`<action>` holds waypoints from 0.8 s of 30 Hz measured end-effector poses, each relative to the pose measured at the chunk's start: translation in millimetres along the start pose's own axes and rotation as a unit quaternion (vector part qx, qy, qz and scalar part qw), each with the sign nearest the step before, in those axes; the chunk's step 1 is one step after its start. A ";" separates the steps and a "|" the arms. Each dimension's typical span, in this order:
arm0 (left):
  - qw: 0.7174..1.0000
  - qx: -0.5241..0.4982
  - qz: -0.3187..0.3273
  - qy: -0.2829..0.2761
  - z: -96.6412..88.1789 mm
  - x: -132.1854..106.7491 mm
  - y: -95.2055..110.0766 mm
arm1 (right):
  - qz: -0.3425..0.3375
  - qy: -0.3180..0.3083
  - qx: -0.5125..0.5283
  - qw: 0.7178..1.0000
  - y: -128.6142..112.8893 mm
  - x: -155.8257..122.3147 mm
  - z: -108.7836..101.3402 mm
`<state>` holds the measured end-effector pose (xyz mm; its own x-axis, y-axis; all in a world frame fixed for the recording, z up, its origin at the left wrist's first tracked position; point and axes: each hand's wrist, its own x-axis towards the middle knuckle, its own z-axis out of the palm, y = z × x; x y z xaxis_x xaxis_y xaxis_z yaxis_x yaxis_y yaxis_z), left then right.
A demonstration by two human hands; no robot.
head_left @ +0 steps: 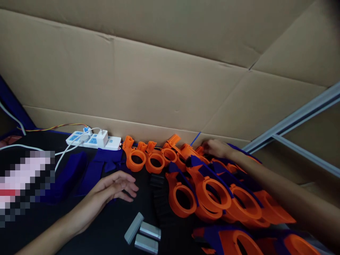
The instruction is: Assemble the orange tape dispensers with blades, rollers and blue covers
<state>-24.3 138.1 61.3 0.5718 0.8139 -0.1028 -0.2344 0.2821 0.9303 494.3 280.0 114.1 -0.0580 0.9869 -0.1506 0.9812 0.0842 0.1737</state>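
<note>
My left hand (114, 186) hovers palm down over the dark table, fingers stretched out and apart, holding nothing; it is just right of some dark blue parts (91, 170). My right hand (215, 147) reaches far across a heap of orange ring-shaped plastic parts (209, 189) to the back of the pile, near the cardboard wall. Its fingers curl down onto the orange pieces there, but whether they grip one is hidden. A row of orange rings (148, 159) lies between the two hands.
A white power strip (94, 140) with plugs and cables sits at the back left. Three small grey metal blocks (145, 233) lie near the front. Cardboard sheets (159, 71) wall the back; an aluminium frame bar (294, 120) runs on the right. A blurred patch covers the left.
</note>
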 end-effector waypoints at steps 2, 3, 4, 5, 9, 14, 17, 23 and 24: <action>1.000 0.000 0.002 0.002 0.7 -0.9 0.2 | 0.004 -0.003 -0.002 1.000 0.5 -3.9 -4.8; 1.000 0.000 0.002 0.000 1.1 -1.3 0.3 | 0.006 0.000 -0.003 1.000 0.5 -6.1 -7.9; 1.000 0.000 0.002 -0.001 1.6 -1.6 0.3 | 0.005 0.005 -0.002 1.000 0.3 -8.3 -11.3; 1.000 -0.001 0.002 -0.002 2.2 -1.8 0.5 | 0.005 0.011 -0.001 1.000 0.0 -10.5 -14.7; 1.000 -0.006 0.003 -0.004 4.3 -2.0 2.3 | 0.001 0.032 0.005 0.999 -1.5 -17.6 -27.2; 1.000 -0.010 0.007 -0.002 5.7 -1.8 4.2 | -0.004 0.057 0.026 0.998 1.9 -23.9 -34.9; 1.000 -0.015 0.008 -0.006 6.0 -1.4 3.2 | 0.002 0.073 0.043 0.996 7.0 -29.2 -36.4; 1.000 -0.017 0.010 -0.014 5.4 -1.4 -0.6 | 0.002 0.115 0.097 0.989 10.7 -40.7 -37.1; 1.000 -0.018 0.010 -0.014 5.0 -1.1 -1.1 | 0.001 0.124 0.105 0.987 10.2 -41.9 -37.9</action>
<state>-20.7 134.3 62.1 0.5879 0.8055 -0.0742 -0.2744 0.2848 0.9185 499.8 244.7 159.1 -0.0728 0.9926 0.0971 0.9964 0.0766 -0.0357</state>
